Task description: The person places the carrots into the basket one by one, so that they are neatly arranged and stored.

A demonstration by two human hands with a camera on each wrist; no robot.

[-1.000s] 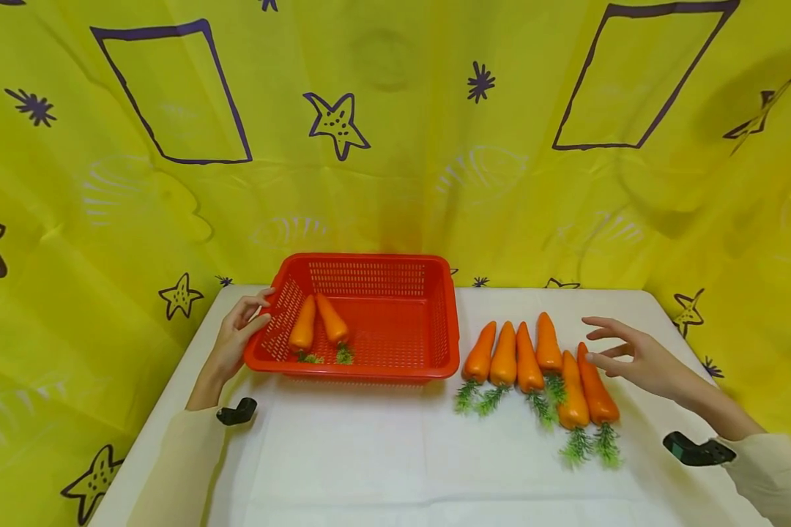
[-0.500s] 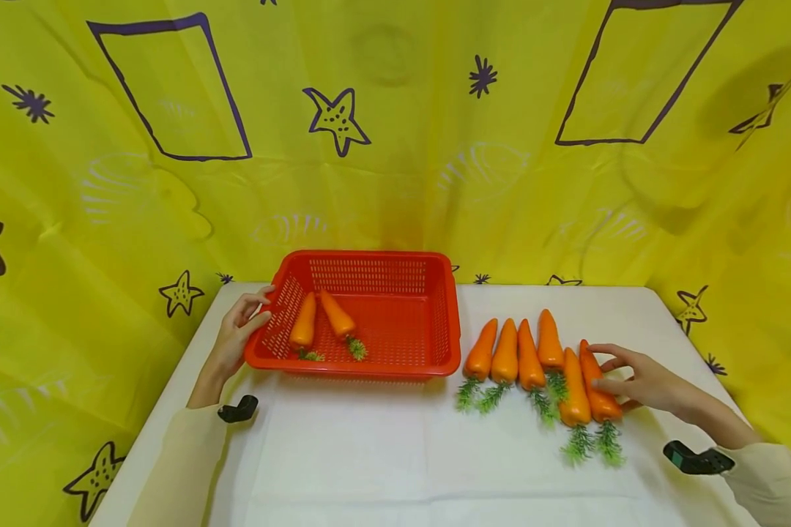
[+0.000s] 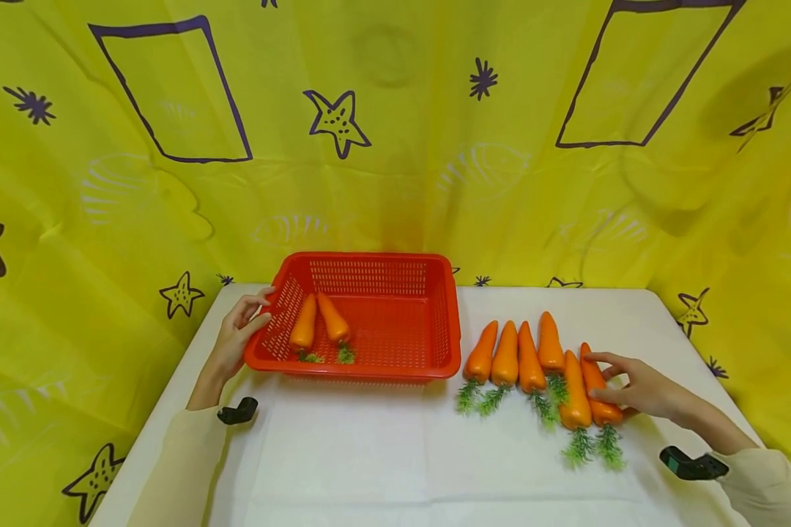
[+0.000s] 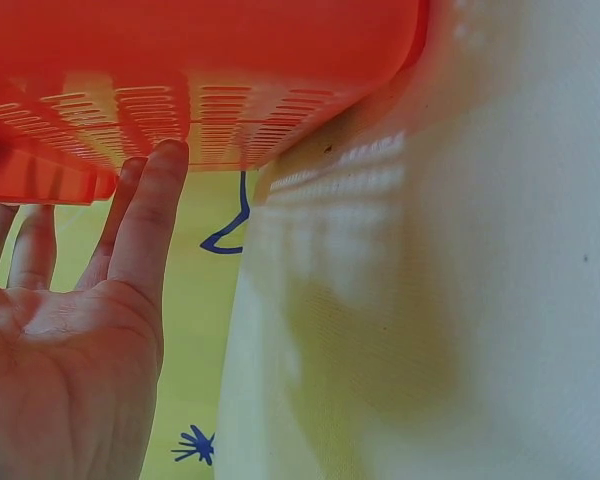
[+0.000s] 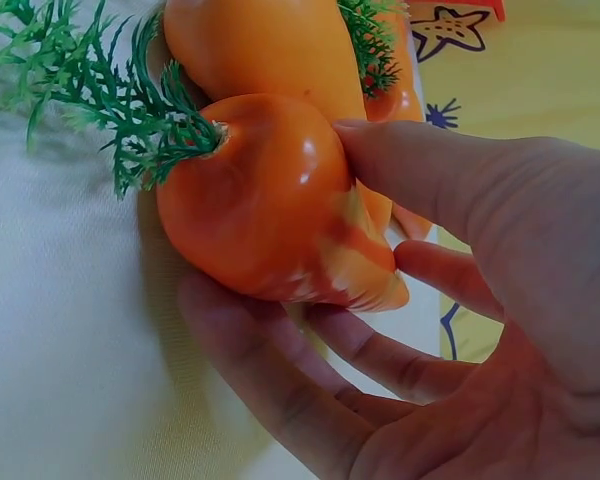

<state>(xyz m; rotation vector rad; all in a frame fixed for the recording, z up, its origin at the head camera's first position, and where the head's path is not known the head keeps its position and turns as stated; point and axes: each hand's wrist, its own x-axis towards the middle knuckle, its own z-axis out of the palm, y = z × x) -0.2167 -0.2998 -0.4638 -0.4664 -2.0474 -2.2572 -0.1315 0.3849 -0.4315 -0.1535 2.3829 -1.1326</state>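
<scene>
The right hand [image 3: 646, 388] grips the rightmost carrot [image 5: 265, 200] on the table, an orange one with a green leafy tuft. In the right wrist view its thumb lies on one side and its curled fingers reach round the other. The left hand [image 3: 231, 337] is at the left side of a red perforated basket [image 3: 382, 373]. Its extended fingers [image 4: 150, 220] touch the basket's outer wall below the rim in the left wrist view. Two carrots lie inside the basket, one of them upright along its left wall [image 3: 303, 322], the other slanted [image 3: 332, 318].
Several more carrots lie in a row between the basket and the right hand, including one [image 3: 575, 391] right beside the gripped carrot. The table [image 3: 369, 454] has a white cover. A yellow patterned curtain [image 3: 395, 183] stands behind it and at both sides.
The right hand has come down onto the rightmost carrot and closed its thumb and fingers round it. The slanted carrot in the basket has rocked and settled back. The left hand stays put.
</scene>
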